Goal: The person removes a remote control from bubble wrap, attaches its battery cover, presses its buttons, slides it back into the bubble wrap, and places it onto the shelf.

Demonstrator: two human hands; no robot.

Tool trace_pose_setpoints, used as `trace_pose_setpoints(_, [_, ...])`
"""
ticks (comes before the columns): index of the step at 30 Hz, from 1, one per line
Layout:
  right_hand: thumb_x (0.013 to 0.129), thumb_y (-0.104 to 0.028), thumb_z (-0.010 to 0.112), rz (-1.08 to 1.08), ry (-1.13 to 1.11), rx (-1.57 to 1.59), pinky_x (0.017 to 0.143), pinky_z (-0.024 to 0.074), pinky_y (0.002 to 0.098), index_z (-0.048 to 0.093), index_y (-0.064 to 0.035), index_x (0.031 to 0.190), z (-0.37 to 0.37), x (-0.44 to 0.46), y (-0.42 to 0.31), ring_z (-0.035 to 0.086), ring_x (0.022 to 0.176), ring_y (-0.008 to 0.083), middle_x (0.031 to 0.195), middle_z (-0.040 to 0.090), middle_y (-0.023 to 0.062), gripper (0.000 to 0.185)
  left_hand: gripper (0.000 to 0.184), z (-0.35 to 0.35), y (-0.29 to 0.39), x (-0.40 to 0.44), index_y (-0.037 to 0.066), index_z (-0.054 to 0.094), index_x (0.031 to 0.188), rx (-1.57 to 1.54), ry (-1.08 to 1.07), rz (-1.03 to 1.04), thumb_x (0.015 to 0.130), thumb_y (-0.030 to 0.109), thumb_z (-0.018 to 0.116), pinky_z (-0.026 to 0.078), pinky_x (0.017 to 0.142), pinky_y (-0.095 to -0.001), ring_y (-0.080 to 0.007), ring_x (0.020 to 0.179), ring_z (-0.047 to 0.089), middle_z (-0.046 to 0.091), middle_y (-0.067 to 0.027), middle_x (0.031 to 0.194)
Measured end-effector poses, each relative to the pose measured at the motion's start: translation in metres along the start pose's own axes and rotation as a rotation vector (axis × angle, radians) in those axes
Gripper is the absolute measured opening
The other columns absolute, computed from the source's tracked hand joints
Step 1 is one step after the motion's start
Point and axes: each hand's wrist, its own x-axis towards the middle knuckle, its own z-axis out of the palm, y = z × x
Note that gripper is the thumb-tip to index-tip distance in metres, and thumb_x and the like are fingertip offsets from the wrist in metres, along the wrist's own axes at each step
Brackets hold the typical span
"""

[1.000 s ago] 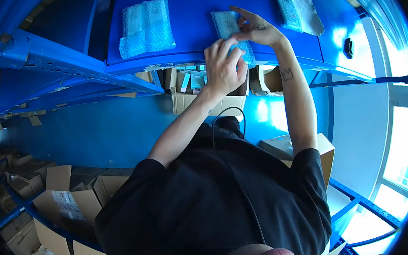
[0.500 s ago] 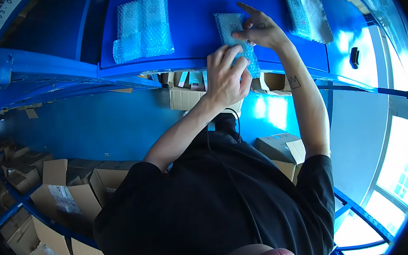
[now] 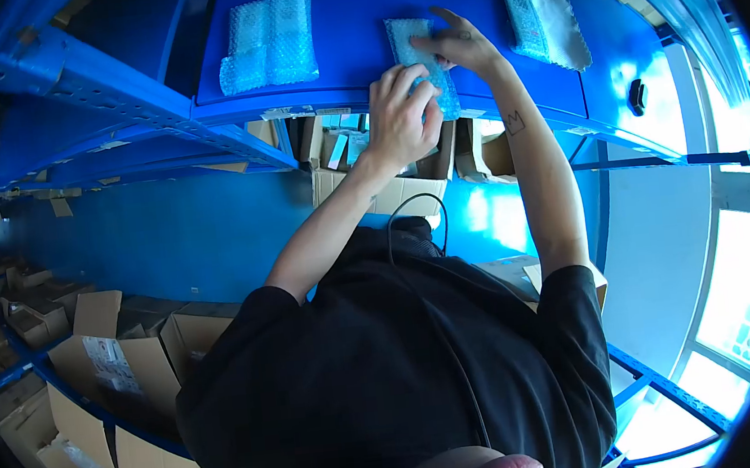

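A bubble-wrapped packet (image 3: 409, 29) lies on the blue surface, its near end running over the front edge. My left hand (image 3: 400, 119) is closed with bent fingers on the packet's left side, thumb toward the right. Over the packet's right side is my right hand (image 3: 465, 47), index finger stretched out and thumb resting on the wrap; its other fingers are curled and partly hidden. Both hands cover the packet's middle.
To the left on the same surface lie flat bubble-wrap pieces (image 3: 271, 44), and to the right another wrapped packet with a silvery pouch (image 3: 558, 22). Below the edge stand open cardboard boxes (image 3: 380, 193). A blue shelf beam (image 3: 125, 73) runs along the left.
My right thumb has slid left and up along the packet. Both hands stay at the packet, and the whole view has shifted slightly.
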Motion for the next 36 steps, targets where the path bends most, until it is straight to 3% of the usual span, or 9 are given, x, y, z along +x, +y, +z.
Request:
trace_pose_setpoints(4, [0.071, -0.027, 0.083, -0.276, -0.104, -0.189, 0.064, 0.0535, 0.0317, 0.039, 0.0009, 0.143, -0.009, -0.016, 0.004, 0.066, 0.075, 0.0264, 0.095, 0.068, 0.0208, 0.088, 0.014, 0.001, -0.002, 0.000, 0.008, 0.060, 0.085, -0.017, 0.057, 0.037, 0.072, 0.005, 0.062, 0.041, 0.079, -0.0396, -0.0291, 0.096, 0.053, 0.057, -0.0094, 0.107])
trace_pose_setpoints(10, [0.070, -0.022, 0.084, -0.197, -0.093, -0.222, 0.072, 0.0543, 0.0342, 0.038, 0.0009, 0.143, -0.007, -0.019, -0.008, 0.066, 0.085, 0.0288, 0.106, 0.065, 0.0235, 0.090, 0.014, -0.003, -0.004, 0.003, 0.008, 0.060, 0.086, -0.040, 0.040, 0.045, 0.072, 0.006, 0.062, 0.042, 0.079, -0.0384, -0.0288, 0.095, 0.054, 0.057, -0.0091, 0.106])
trace_pose_setpoints(14, [0.074, -0.023, 0.081, -0.235, -0.046, -0.261, 0.056, 0.0462, 0.0289, 0.037, -0.0009, 0.145, -0.002, -0.011, 0.000, 0.062, 0.069, 0.0264, 0.095, 0.065, 0.0200, 0.087, 0.014, -0.005, -0.004, 0.004, 0.006, 0.064, 0.087, -0.078, -0.042, -0.012, 0.073, 0.006, 0.061, 0.042, 0.087, -0.0395, -0.0305, 0.099, 0.053, 0.058, -0.0104, 0.109])
trace_pose_setpoints(25, [0.076, -0.021, 0.080, 0.005, 0.010, -0.237, 0.058, 0.0488, 0.0298, 0.035, 0.0003, 0.146, 0.007, 0.010, -0.010, 0.064, 0.068, 0.0258, 0.080, 0.067, 0.0169, 0.086, 0.013, -0.003, -0.009, 0.004, 0.005, 0.064, 0.084, -0.065, -0.047, 0.025, 0.071, 0.007, 0.062, 0.044, 0.082, -0.0381, -0.0301, 0.095, 0.054, 0.059, -0.0111, 0.106])
trace_pose_setpoints(30, [0.070, -0.022, 0.083, 0.151, 0.066, -0.088, 0.064, 0.0580, 0.0315, 0.040, 0.0026, 0.141, 0.007, 0.010, -0.015, 0.071, 0.083, 0.0312, 0.103, 0.069, 0.0221, 0.087, 0.012, -0.002, -0.009, 0.006, 0.007, 0.060, 0.082, -0.096, -0.003, 0.052, 0.070, 0.005, 0.061, 0.044, 0.076, -0.0387, -0.0288, 0.091, 0.053, 0.057, -0.0099, 0.102])
trace_pose_setpoints(36, [0.067, -0.025, 0.085, -0.081, 0.100, -0.195, 0.073, 0.0576, 0.0370, 0.035, 0.0024, 0.145, 0.002, -0.004, -0.005, 0.068, 0.093, 0.0368, 0.109, 0.065, 0.0264, 0.097, 0.012, -0.006, -0.006, 0.008, 0.006, 0.061, 0.082, -0.096, 0.031, 0.070, 0.070, 0.005, 0.062, 0.044, 0.076, -0.0373, -0.0278, 0.089, 0.053, 0.058, -0.0090, 0.101])
